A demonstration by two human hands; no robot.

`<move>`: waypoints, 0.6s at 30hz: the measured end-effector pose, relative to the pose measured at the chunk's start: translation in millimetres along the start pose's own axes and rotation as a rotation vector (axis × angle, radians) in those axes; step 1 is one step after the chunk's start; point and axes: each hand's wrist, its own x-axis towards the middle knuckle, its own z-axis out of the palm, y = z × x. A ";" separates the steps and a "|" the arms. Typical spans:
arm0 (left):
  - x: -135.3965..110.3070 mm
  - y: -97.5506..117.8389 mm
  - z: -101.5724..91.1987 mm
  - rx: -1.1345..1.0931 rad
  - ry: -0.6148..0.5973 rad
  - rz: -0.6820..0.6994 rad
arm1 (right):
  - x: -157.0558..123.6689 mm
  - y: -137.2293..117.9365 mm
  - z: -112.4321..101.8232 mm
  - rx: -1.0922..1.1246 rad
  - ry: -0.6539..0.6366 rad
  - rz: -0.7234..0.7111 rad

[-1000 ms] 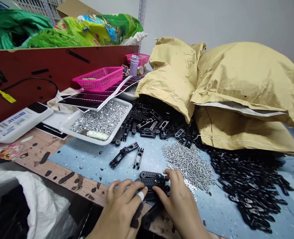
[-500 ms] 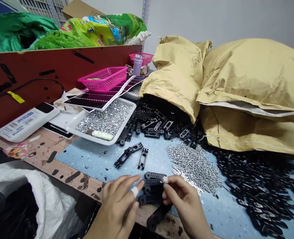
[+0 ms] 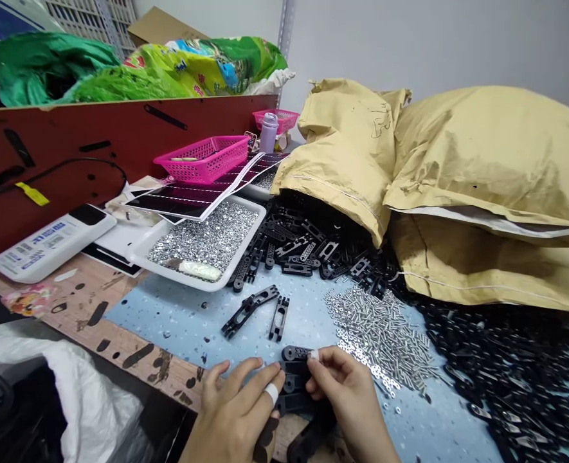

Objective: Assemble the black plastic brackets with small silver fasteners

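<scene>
Both hands point(image 3: 289, 411) pinch (lightly) black brackets point(image 3: 296, 379).

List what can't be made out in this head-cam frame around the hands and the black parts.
- Black brackets under both hands: how many are stacked, hidden by left hand and right hand.
- Right hand's fingertips: any small piece pinched there is too small to tell.
- Tan sack: contents inside, hidden by its cloth.
- Both wrists: cut off by the bottom edge.
</scene>
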 end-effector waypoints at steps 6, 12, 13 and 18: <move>-3.2 -2.7 7.3 -0.018 0.044 -0.011 | 0.1 -4.0 -0.1 0.025 0.000 0.011; -2.6 -3.0 5.8 0.048 0.030 0.017 | -1.8 -3.9 0.1 0.026 0.026 -0.002; -2.5 -2.7 5.4 0.059 0.031 0.018 | -1.6 -2.7 0.2 0.019 0.015 -0.009; -2.8 -1.5 6.2 0.085 0.037 0.006 | 0.0 6.3 -0.5 -0.074 -0.046 -0.028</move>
